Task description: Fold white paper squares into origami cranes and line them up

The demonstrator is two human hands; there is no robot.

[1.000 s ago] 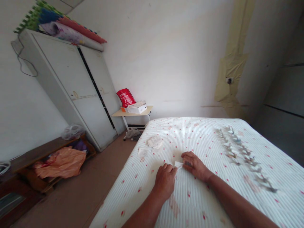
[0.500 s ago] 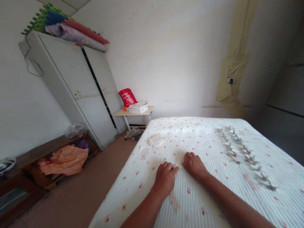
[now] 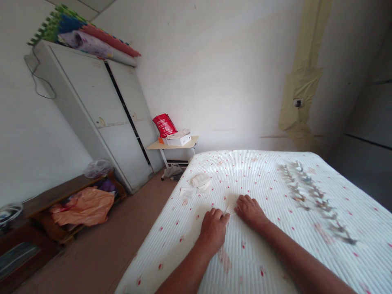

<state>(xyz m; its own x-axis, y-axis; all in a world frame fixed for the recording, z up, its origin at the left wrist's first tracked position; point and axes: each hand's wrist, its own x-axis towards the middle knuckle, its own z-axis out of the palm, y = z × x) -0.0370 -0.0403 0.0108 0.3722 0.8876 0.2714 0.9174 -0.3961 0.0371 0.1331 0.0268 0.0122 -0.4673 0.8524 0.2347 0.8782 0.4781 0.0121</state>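
A small pale piece of printed paper [image 3: 230, 209] lies on the white dotted bedspread [image 3: 245, 261], between my two hands. My left hand [image 3: 213, 228] has its fingers curled, with the fingertips at the paper's left edge. On the other side, my right hand [image 3: 250, 211] is closed at the paper's right edge, its fingertips hidden beneath the knuckles. Farther off to the left sits a pile of similar papers [image 3: 201, 180], with a separate sheet [image 3: 185, 193] beside it. Rows of several small folded figures [image 3: 321, 202] stand on the right of the bed.
Beyond the bed's left corner, a small table [image 3: 193, 141] holds a red bag [image 3: 164, 125] and a white box [image 3: 179, 140]. A grey cabinet [image 3: 88, 94] stands at the left. Below it is a low wooden shelf [image 3: 65, 185] with an orange bag [image 3: 82, 206].
My left hand has shifted very slightly at the paper. My right hand stays in nearly the same place.
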